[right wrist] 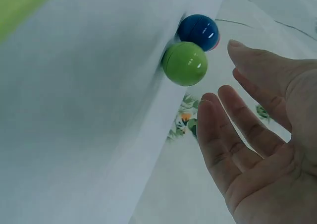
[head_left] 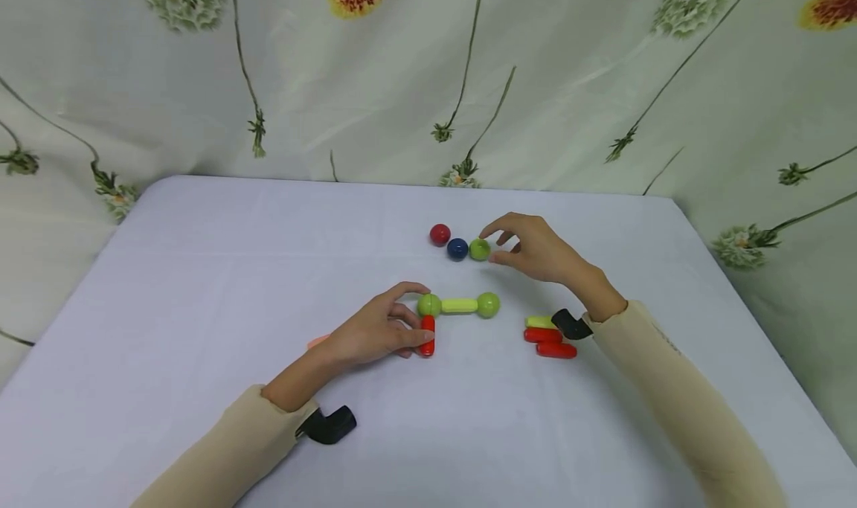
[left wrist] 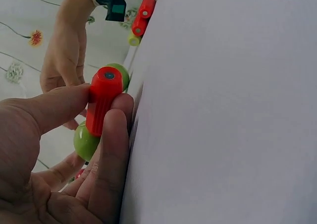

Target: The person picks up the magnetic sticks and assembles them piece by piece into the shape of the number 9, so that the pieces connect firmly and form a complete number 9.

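Note:
My left hand [head_left: 378,328] pinches a red rod [left wrist: 101,97] between thumb and fingers. The rod's far end meets a green ball [head_left: 429,305], and a fingertip rests by that ball. A yellow-green rod [head_left: 459,306] joins it to a second green ball [head_left: 488,305]. At the back, my right hand [head_left: 535,249] hovers beside a loose green ball [right wrist: 185,64], thumb and fingers spread with nothing between them. In the right wrist view the fingertips look apart from that ball. A blue ball [head_left: 457,249] sits against it, with a red ball [head_left: 440,234] just beyond.
Right of centre lie a yellow-green rod [head_left: 538,321] and two red rods [head_left: 556,350], partly under the right wrist's black camera [head_left: 571,324]. An orange piece [head_left: 318,341] shows behind the left wrist. A flowered cloth [head_left: 375,84] hangs behind the white table [head_left: 201,270].

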`<state>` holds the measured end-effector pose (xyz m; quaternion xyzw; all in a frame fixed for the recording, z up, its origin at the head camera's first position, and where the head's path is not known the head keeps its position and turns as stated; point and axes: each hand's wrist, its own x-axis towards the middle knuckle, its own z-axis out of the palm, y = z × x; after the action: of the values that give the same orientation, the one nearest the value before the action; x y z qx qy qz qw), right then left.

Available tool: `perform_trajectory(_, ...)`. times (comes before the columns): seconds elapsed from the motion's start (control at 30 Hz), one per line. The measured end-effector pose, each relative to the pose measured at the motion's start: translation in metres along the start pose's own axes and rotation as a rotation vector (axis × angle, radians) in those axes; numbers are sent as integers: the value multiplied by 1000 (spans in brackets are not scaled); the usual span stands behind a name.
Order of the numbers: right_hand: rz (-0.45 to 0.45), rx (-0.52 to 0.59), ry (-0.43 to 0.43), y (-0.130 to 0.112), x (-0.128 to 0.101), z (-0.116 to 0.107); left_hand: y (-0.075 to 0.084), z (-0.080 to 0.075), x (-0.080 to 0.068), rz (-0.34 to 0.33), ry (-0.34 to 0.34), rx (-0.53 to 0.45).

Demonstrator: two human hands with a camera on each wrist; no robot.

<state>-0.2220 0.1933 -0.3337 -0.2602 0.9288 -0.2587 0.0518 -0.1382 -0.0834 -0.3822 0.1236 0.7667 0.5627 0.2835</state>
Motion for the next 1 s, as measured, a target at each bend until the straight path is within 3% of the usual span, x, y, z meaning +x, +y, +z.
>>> perform_trajectory(0.43,109,24,-102,13,21,8,0,1,0,20,-9,15)
perform_trajectory(1.0,97,-49,-137,11,16,8,-2,1,1,21,-6,26)
